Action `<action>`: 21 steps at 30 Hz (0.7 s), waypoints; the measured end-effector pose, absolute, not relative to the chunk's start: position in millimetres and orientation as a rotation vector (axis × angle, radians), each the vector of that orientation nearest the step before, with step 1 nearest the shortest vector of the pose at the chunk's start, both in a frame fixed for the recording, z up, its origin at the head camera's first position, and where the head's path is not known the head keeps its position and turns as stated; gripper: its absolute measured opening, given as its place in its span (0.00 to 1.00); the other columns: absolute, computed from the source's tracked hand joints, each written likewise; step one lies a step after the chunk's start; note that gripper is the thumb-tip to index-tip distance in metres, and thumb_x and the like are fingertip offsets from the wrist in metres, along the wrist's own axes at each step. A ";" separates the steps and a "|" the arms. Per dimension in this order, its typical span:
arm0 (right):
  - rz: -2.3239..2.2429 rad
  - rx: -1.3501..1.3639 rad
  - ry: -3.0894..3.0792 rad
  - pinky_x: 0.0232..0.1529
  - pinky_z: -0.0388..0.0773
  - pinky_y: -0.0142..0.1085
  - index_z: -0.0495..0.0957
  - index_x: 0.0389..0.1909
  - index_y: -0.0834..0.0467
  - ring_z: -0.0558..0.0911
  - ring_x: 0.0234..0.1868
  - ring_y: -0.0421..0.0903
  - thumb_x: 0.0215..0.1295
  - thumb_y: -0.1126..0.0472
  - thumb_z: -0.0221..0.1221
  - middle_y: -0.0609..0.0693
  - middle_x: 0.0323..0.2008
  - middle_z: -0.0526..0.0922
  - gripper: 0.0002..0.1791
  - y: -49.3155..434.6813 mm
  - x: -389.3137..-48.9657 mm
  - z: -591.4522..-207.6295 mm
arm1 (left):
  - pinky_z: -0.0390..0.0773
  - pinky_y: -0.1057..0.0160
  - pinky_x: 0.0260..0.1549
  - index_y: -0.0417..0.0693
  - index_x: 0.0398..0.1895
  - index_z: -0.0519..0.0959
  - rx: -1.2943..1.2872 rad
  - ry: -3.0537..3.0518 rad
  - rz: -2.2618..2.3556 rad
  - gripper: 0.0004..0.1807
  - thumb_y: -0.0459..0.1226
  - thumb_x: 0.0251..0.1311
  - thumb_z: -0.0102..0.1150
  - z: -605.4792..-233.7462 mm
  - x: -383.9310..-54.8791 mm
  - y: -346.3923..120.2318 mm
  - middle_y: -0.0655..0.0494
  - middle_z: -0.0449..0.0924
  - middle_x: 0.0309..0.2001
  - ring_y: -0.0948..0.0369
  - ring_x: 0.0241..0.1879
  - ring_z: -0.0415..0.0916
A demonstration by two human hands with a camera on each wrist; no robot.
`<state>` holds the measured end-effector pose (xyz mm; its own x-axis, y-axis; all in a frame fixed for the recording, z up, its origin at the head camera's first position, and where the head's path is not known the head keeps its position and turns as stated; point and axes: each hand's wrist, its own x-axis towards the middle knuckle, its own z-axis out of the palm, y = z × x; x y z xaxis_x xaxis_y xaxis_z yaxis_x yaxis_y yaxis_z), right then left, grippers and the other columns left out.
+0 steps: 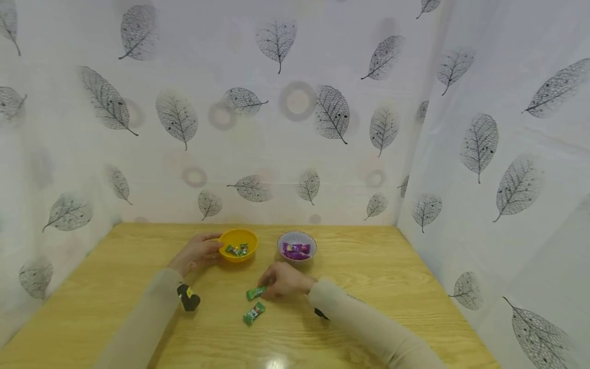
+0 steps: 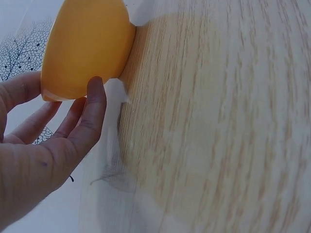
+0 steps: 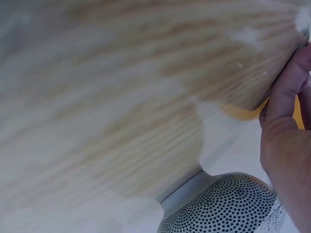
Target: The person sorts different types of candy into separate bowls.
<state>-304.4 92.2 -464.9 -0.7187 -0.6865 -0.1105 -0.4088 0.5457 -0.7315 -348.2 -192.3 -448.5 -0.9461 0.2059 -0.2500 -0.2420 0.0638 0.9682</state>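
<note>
My left hand [image 1: 199,253] grips the side of a yellow bowl [image 1: 235,259]. In the left wrist view, the thumb lies against the outside of the yellow bowl [image 2: 90,43] and other fingers reach to its rim. Several green-wrapped candies [image 1: 238,250] lie inside it. On the table, my right hand [image 1: 287,281] pinches the end of a green-wrapped candy [image 1: 255,293]. The right wrist view shows the right hand [image 3: 289,131] bent at the table, its fingertips cut off by the frame edge. A second green-wrapped candy [image 1: 253,313] lies just nearer to me.
A white bowl [image 1: 297,236] with a reddish rim holds purple-wrapped candies [image 1: 296,251], right of the yellow bowl. In the right wrist view, its dotted outside [image 3: 223,206] shows. The wooden table [image 1: 369,282] meets a leaf-patterned curtain [image 1: 276,154] at the back and right.
</note>
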 end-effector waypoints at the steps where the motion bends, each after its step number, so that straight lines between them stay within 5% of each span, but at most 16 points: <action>1: -0.999 -0.880 2.398 0.19 0.78 0.33 0.83 0.33 0.51 0.78 0.17 0.41 0.47 0.63 0.67 0.40 0.24 0.81 0.10 92.2 -305.2 -465.7 | 0.72 0.52 0.48 0.41 0.66 0.57 -0.042 2.029 1.949 0.31 0.35 0.61 0.53 -448.6 -348.4 -192.4 0.36 0.59 0.61 0.51 0.49 0.71; 21: -1.196 -0.728 2.357 0.24 0.79 0.38 0.82 0.31 0.47 0.81 0.23 0.47 0.50 0.56 0.66 0.42 0.30 0.83 0.07 87.1 -306.0 -453.8 | 0.69 0.50 0.52 0.38 0.66 0.56 -0.022 1.976 2.002 0.29 0.35 0.63 0.49 -445.9 -346.8 -195.3 0.35 0.57 0.63 0.47 0.55 0.66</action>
<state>-306.0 87.1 -453.8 -0.7857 -0.6083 -0.1124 -0.2685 0.4990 -0.8240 -346.8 -195.3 -445.9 -0.9465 0.2184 -0.2374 -0.2402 0.0139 0.9706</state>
